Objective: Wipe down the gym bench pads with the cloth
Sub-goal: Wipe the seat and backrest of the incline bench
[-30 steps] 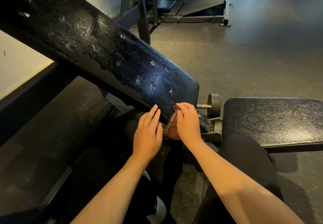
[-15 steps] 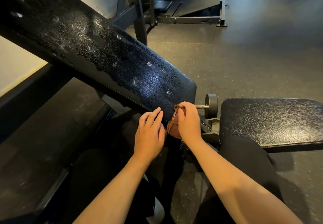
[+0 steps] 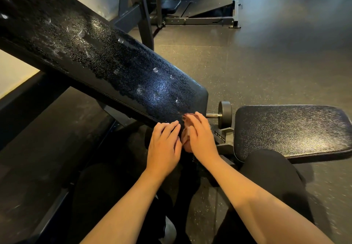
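2 hands meet mid-frame: the right hand (image 3: 201,141) clutches the bunched brown cloth (image 3: 186,141) against the lower edge of the inclined back pad (image 3: 114,68) for wiping; the left hand (image 3: 163,148), fingers straight, braces there.

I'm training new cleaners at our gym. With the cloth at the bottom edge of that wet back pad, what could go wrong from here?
The cloth is bunched small in the right hand, so it may only smear the droplets across the long back pad. That hand works right beside the metal knob; a sideways stroke could knock the knuckles.
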